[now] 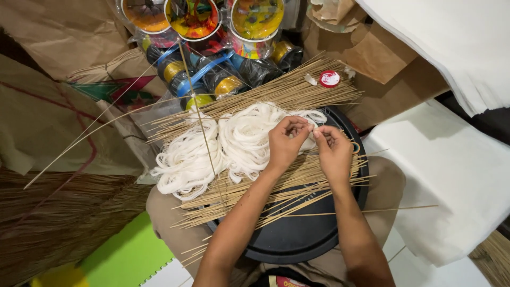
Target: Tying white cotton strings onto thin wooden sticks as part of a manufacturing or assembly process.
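Person seated, a round black tray [297,242] on the lap serving as the surface. Everything below is placed against that tray.

Nearest: both forearms reach out over the tray's near half. Thin bamboo sticks [276,188] lie fanned across its middle, their ends running off the left and right rims; one stray stick [372,209] pokes out past the right rim.

On the far part of the tray: left hand [284,143] and right hand [333,151] are close together, nearly touching. Left fingers [298,125] curled in, thumb against fingertips, pinching a white string [311,127]. Right fingers [322,134] likewise bunched and pinching the same bit of string from the other side. The strand is too thin to tell how it runs between them.

Left of the hands, over the tray's far-left rim: a loose heap of white string loops [212,149], lying on top of the sticks. A long bent stick [106,125] arcs far out to the left.

Beyond the far rim: a second bundle of bamboo sticks [287,87], with a small red round lid [330,78] on it. Farther still, spools wound with dark thread [220,74] and colourful round tins [194,18].

Right of the tray: stacked white paper sheets [451,170]. Left of it: brown paper [42,122] and a green mat [127,255].
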